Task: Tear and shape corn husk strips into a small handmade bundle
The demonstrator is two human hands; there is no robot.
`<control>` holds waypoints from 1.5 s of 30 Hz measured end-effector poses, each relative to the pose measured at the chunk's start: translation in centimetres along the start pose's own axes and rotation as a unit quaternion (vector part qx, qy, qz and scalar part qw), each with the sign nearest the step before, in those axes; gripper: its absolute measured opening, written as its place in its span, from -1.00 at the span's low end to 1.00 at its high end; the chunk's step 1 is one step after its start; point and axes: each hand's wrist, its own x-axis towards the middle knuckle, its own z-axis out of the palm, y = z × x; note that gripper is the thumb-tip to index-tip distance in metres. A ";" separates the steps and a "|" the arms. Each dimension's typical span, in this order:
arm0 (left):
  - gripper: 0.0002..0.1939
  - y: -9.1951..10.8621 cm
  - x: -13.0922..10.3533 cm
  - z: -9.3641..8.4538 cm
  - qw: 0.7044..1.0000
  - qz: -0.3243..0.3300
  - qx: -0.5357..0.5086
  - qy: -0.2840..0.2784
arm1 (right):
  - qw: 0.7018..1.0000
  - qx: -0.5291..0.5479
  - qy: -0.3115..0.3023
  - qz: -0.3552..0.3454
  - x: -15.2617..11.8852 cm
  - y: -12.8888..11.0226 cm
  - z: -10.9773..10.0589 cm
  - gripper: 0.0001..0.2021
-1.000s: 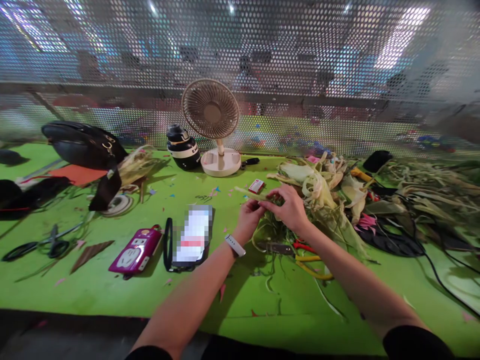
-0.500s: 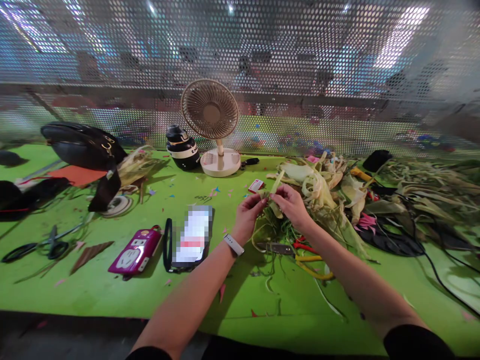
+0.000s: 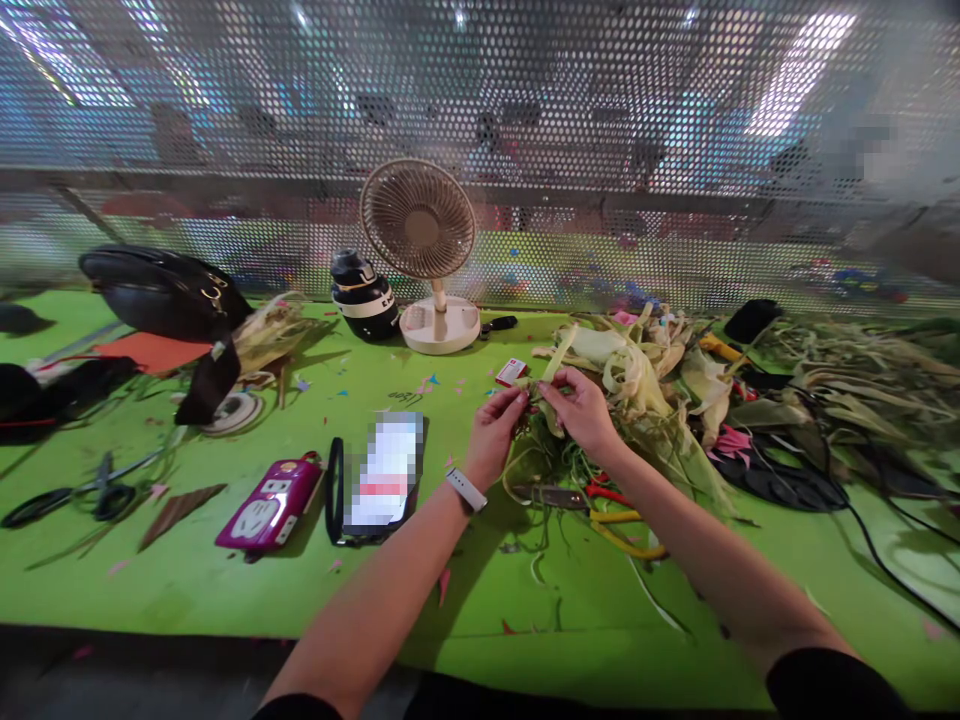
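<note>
Between my two hands is a narrow strip of pale green corn husk (image 3: 561,352), its free end pointing up. My left hand (image 3: 495,430), with a white band on the wrist, pinches one part of it between thumb and fingertips. Close beside it, my right hand (image 3: 581,408) grips the strip too, fingers closed. A heap of dried corn husks (image 3: 637,365) lies just behind and right of my hands. Below them rest scissors with yellow handles (image 3: 630,535), their blades partly under green scraps. A small red-and-white box (image 3: 511,372) sits just beyond my left hand.
A fan (image 3: 442,325) and a black bottle (image 3: 365,300) stand at the back. Left are a phone (image 3: 384,475), a magenta power socket (image 3: 270,505), black scissors (image 3: 105,490) and a black bag (image 3: 165,290). Cables (image 3: 874,545) run at right. A perforated metal screen (image 3: 562,130) closes the back.
Both hands stay in nearly the same place with the husk strip. The fingertips shift slightly, and the strip's upper end tilts a little to the right.
</note>
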 end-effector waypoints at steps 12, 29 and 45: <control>-0.69 0.6 0.1 0.2 1.000 -0.024 -0.012 0.002 | 0.904 -0.351 -0.004 -0.246 -0.5 -0.2 -0.6 -0.82; -0.79 0.3 0.8 -0.3 0.995 -0.050 -0.088 0.024 | 0.861 -0.284 -0.110 -0.408 0.4 0.0 -1.8 -0.91; -0.73 0.5 0.5 -0.1 0.995 -0.057 -0.084 0.013 | 0.770 -0.383 -0.116 -0.497 0.8 0.3 -2.8 -0.85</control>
